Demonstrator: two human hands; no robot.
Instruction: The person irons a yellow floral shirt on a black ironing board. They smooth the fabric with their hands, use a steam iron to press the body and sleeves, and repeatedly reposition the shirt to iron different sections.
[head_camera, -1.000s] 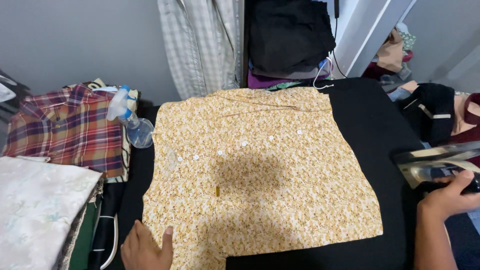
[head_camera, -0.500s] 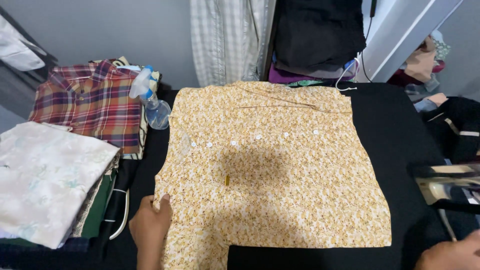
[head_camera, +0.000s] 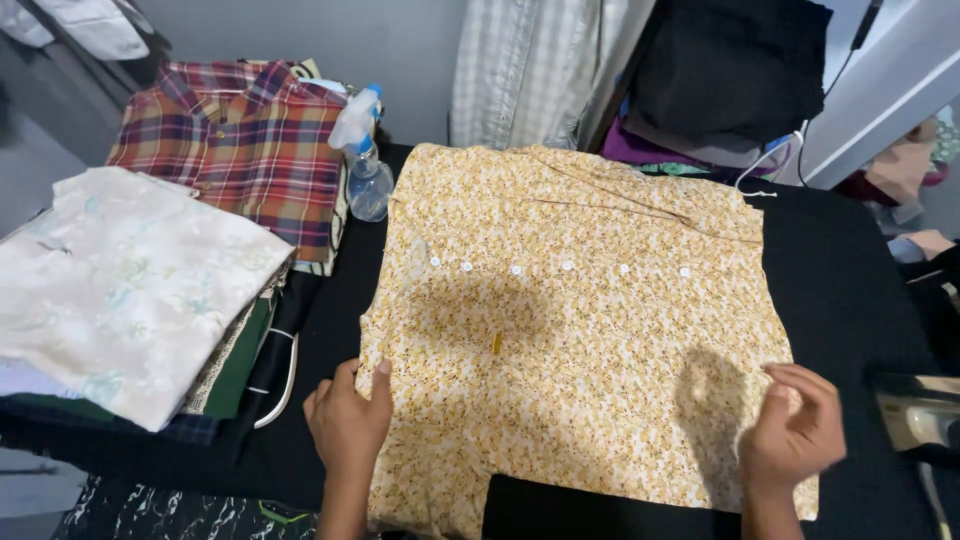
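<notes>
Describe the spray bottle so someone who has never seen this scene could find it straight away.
Start at the yellow floral garment spread on the black surface. Just past its upper-left corner, beside the folded red plaid shirt, stands the spray bottle. It is the only clear plastic thing among fabrics, with a white-and-blue trigger head.

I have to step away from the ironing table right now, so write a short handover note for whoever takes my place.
Left hand: flat on the near left edge of the yellow floral shirt.
Right hand: fingers bent, on the shirt's near right corner.
The shirt lies spread, button row showing, on the black table.
Iron: set down at the right edge, not held.
Spray bottle: left of the shirt.
Done: shirt laid out. Left: smoothing, pressing.
</notes>
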